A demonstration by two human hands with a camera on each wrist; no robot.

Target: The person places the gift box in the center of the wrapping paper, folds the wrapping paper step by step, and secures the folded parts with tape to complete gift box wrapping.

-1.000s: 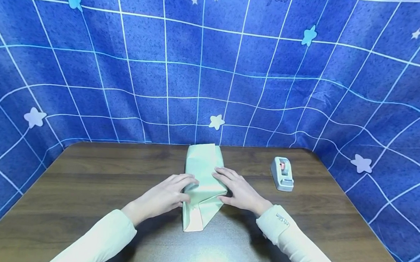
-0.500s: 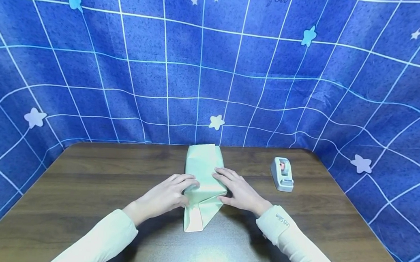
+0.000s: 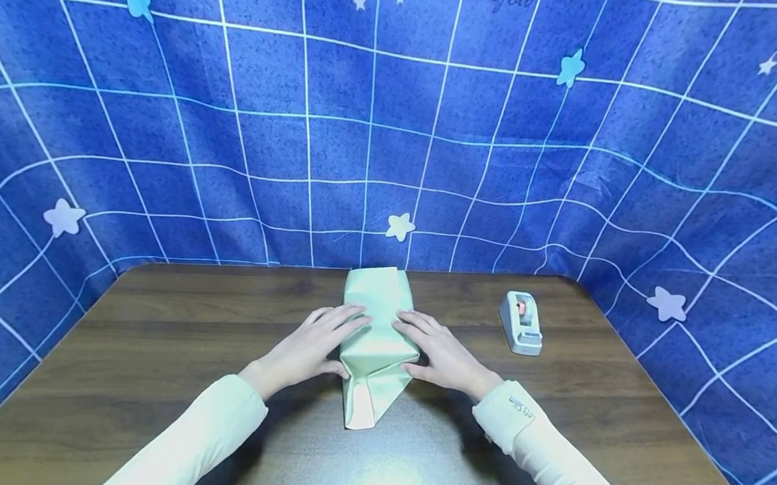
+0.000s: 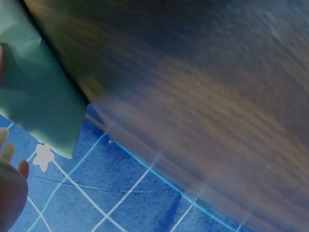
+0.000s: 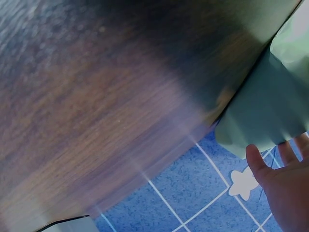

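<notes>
A box-shaped package (image 3: pixel 385 295) in pale green paper lies lengthwise on the table. Its near end has slanted paper folds and a narrow flap (image 3: pixel 363 406) with a pale pinkish face. My left hand (image 3: pixel 303 348) rests along the left side, fingers over the top edge and thumb by the near corner. On the opposite side, the fingers of my right hand (image 3: pixel 447 353) lie over the top edge, with the thumb at the near right corner. Both wrist views show the package's side (image 4: pixel 46 94) and long, fairly straight fingers. The package's underside is hidden.
A light blue tape dispenser (image 3: pixel 522 324) with a pink core stands to the right on the brown wooden table (image 3: pixel 207 320). Behind the far table edge hangs a blue curtain (image 3: pixel 334 148) with white grid lines and stars.
My left hand has slid forward along the package's left side, and its fingers are more stretched out. The near flap has shifted slightly right. My right hand has stayed in place.
</notes>
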